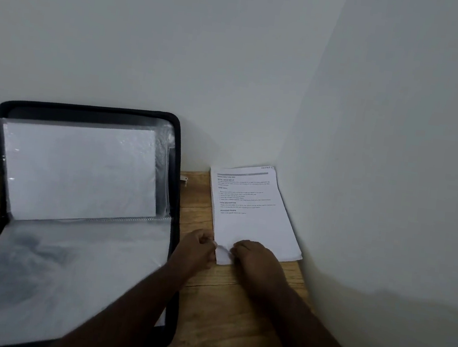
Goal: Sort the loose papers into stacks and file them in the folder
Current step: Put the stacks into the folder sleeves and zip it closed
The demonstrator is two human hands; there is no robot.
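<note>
1. White paper corner, lifted: left hand [198, 246] and right hand [255, 256] each pinch the top sheet of the paper stack [254, 219], likely peeling it off for sorting.
2. Stack lies on the desk [223, 302], in the wall corner; headings blurred, "TASK DESCRIPTION" barely legible.
3. Folder [81, 213], black-edged, lies open just left, its lid leaning on the wall, clear sleeves exposed for filing.

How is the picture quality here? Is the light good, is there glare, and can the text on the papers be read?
Head view: dim, flat light with a soft shadow on the right wall; faint glare on the folder sleeves; wide-angle bending at the edges; the paper stack shows headings, but the body text is too small and soft to read.
</note>
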